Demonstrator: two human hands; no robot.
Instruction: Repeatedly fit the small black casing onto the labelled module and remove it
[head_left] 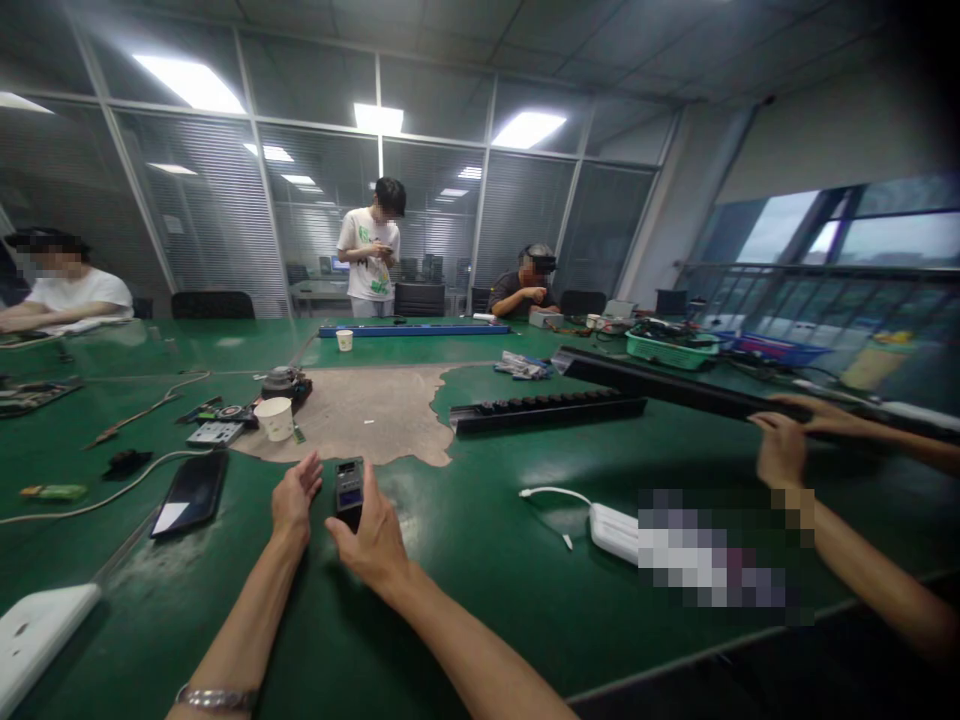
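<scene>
My left hand (295, 497), with a silver bracelet on its wrist, is raised just above the green table with its fingers stretched out and nothing in them. To its right, a small dark box-shaped device (349, 487) with a little screen stands nearly upright. My right hand (379, 530) is around that device, fingers along its right side and thumb across its near lower end. A narrow gap separates the device from my left hand. A brown board-like patch (375, 405) and a paper cup (275, 419) lie just beyond both hands.
A black phone (191, 493) and a cable lie at left, a white power strip (45, 640) nearer. At right, another person's hands (784, 440) hold a long black bar (667, 385) over the table. A slotted black strip (547, 411) and white charger (611, 530) lie there.
</scene>
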